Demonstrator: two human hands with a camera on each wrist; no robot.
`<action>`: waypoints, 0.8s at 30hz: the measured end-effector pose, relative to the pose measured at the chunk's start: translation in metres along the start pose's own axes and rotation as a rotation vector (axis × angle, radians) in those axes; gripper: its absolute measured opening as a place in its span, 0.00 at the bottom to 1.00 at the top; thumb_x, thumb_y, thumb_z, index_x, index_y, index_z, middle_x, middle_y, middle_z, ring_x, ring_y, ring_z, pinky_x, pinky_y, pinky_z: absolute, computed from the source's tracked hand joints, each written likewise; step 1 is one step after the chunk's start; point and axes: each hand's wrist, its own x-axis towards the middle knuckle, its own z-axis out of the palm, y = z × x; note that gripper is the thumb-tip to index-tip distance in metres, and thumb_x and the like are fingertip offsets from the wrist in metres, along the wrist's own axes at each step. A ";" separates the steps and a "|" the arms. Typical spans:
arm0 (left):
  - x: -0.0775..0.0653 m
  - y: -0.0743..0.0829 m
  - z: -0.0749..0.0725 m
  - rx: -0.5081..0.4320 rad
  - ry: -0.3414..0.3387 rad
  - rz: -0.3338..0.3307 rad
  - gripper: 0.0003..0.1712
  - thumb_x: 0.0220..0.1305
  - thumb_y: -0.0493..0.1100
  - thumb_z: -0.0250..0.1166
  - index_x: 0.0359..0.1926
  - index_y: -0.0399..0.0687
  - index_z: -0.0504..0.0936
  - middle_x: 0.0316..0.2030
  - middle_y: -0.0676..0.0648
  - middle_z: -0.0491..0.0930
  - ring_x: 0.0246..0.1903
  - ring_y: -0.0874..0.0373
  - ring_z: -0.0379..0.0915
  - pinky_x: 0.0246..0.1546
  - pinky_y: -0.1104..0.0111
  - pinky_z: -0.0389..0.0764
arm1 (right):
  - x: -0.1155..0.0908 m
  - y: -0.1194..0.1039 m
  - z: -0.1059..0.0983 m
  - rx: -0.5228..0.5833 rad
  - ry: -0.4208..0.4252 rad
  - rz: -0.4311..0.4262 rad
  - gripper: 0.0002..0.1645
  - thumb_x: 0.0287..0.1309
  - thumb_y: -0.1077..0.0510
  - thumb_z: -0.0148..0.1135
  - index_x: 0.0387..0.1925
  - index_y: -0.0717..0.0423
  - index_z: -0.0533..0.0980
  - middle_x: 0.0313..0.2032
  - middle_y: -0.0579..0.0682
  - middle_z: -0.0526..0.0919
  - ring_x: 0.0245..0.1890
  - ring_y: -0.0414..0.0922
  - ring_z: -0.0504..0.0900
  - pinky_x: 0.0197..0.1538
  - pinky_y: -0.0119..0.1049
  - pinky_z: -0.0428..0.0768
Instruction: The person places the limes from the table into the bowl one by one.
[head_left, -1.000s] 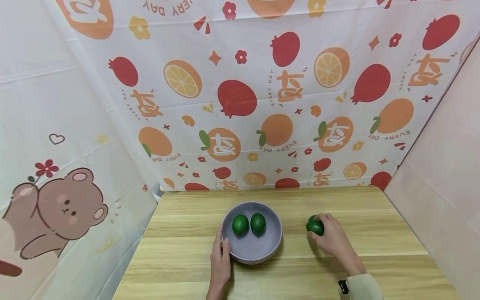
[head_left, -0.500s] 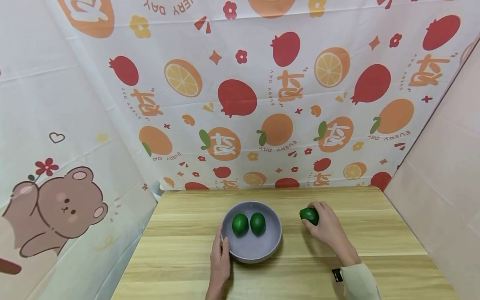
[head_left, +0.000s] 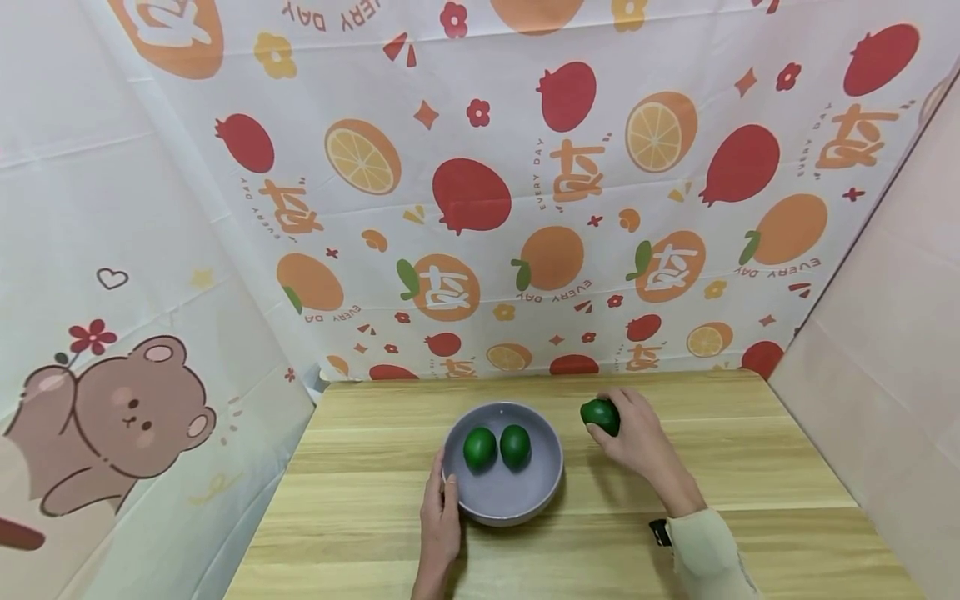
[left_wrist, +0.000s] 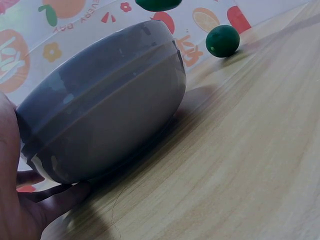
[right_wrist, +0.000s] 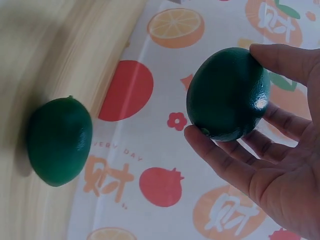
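A grey bowl (head_left: 517, 500) holds two green limes, a left one (head_left: 480, 450) and a right one (head_left: 515, 447). My left hand (head_left: 441, 521) holds the bowl's left side, thumb at the rim; in the left wrist view some of its fingers (left_wrist: 60, 200) reach around the bowl's lower side. To the right of the bowl, over the table, my right hand (head_left: 637, 437) grips another lime (head_left: 602, 416) between thumb and fingers. The right wrist view shows this grip on the lime (right_wrist: 227, 95) from close up, the palm partly visible.
Pale wood tabletop (head_left: 360, 517) lies under everything, with a fruit-print cloth (head_left: 480, 275) rising behind it. Plain cloth walls stand at both sides. In the right wrist view a further lime (right_wrist: 60, 142) rests on the table; the left wrist view also shows a lime (left_wrist: 222, 41) there.
My right hand has lifted the lime and carried it left and farther back, closer to the bowl. The left hand and the bowl have stayed put.
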 end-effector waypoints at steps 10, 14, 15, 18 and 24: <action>0.001 0.001 -0.001 -0.028 -0.017 0.001 0.29 0.81 0.49 0.47 0.78 0.60 0.60 0.77 0.45 0.62 0.76 0.47 0.58 0.69 0.86 0.55 | 0.007 -0.012 0.007 0.018 -0.013 -0.059 0.29 0.50 0.57 0.78 0.53 0.59 0.78 0.49 0.59 0.81 0.45 0.53 0.79 0.43 0.48 0.85; 0.000 0.002 0.000 -0.016 -0.009 0.003 0.29 0.81 0.49 0.47 0.78 0.58 0.60 0.76 0.45 0.63 0.76 0.46 0.59 0.72 0.81 0.58 | 0.008 -0.018 0.011 0.022 -0.027 -0.098 0.29 0.50 0.56 0.78 0.53 0.58 0.78 0.49 0.58 0.81 0.46 0.52 0.79 0.43 0.45 0.84; 0.000 0.002 0.000 -0.011 -0.006 0.003 0.28 0.81 0.49 0.47 0.78 0.58 0.60 0.76 0.45 0.63 0.76 0.47 0.59 0.73 0.77 0.59 | 0.009 -0.019 0.012 0.022 -0.032 -0.108 0.28 0.50 0.56 0.78 0.53 0.57 0.78 0.49 0.57 0.81 0.46 0.51 0.79 0.43 0.44 0.84; 0.000 0.002 0.000 -0.003 -0.002 0.007 0.28 0.81 0.48 0.47 0.78 0.56 0.61 0.76 0.45 0.64 0.76 0.46 0.59 0.76 0.64 0.62 | 0.009 -0.023 0.018 0.026 -0.045 -0.137 0.28 0.50 0.56 0.79 0.53 0.57 0.78 0.49 0.56 0.80 0.46 0.50 0.79 0.44 0.43 0.84; 0.000 0.002 0.000 -0.018 -0.013 0.002 0.29 0.81 0.49 0.47 0.78 0.57 0.60 0.77 0.45 0.62 0.77 0.46 0.57 0.76 0.71 0.58 | 0.010 -0.032 0.029 0.024 -0.077 -0.182 0.28 0.51 0.57 0.78 0.53 0.57 0.78 0.49 0.55 0.80 0.48 0.51 0.79 0.48 0.47 0.85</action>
